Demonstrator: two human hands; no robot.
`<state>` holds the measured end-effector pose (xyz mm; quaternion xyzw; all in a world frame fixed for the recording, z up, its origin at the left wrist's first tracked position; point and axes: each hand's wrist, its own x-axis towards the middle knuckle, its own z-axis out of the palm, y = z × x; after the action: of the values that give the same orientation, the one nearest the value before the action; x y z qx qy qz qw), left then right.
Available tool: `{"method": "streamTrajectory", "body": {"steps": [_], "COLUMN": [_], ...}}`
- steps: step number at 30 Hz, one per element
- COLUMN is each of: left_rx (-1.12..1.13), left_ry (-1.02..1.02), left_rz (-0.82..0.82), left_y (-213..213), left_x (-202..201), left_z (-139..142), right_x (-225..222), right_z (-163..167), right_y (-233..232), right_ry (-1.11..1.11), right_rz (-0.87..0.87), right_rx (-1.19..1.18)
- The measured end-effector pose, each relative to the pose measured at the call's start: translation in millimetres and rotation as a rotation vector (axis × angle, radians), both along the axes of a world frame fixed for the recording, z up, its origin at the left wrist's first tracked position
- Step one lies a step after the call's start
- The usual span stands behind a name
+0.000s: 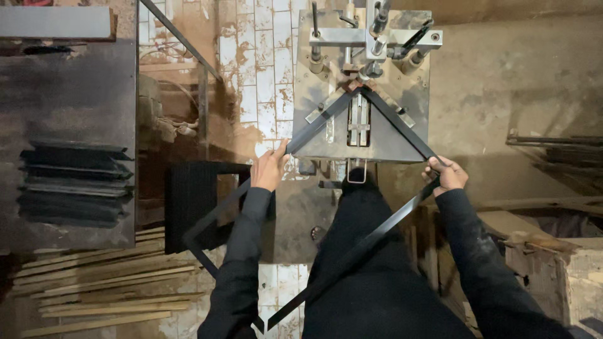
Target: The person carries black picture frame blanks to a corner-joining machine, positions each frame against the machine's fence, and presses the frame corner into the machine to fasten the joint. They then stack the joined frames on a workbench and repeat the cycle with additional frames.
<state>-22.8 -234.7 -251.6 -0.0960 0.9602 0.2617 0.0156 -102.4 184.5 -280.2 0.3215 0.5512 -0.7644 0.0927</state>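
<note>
You stand at the joiner [361, 88] with a black frame [352, 251] held before you, turned like a diamond. Its far corner [360, 88] sits on the metal plate [408, 94], pushed into the V of the two fences, just under the clamp head [370, 37]. The near sides of the frame hang off the plate, over your legs.

Your left hand [270, 169] is closed around the left rail [314, 129], with the thumb on top. Your right hand [447, 174] is closed on the right rail [399, 122], near the right corner of the frame. Both grips look firm; how hard they press, I cannot tell.

To do this step well, I think you should push both rails forward with equal force, so that each one lies flat against its fence and the mitre closes with no gap. Keep the frame level with the plate; because most of it hangs free, its weight may lift the corner, so support it with your hands. Keep your fingers where they are, well away from the clamp head. Look at the joint from above before you fix it: if one rail stands higher than the other, the corner will be uneven.

At the left, a stack of black mouldings [75, 182] lies on a bench, and wooden strips [100, 289] lie on the floor.
</note>
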Motion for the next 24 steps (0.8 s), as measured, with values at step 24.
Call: {"method": "streamTrajectory", "body": {"steps": [24], "left_rx": [0.806], "left_ry": [-0.351], "left_rz": [0.767], "left_y": [39.9], "left_x": [419.4], "left_z": [-49.2], "right_x": [30.3], "right_z": [17.0], "right_y": [12.9], "right_ry": [0.06], "right_rz": [0.12], "right_rx": [-0.06]}}
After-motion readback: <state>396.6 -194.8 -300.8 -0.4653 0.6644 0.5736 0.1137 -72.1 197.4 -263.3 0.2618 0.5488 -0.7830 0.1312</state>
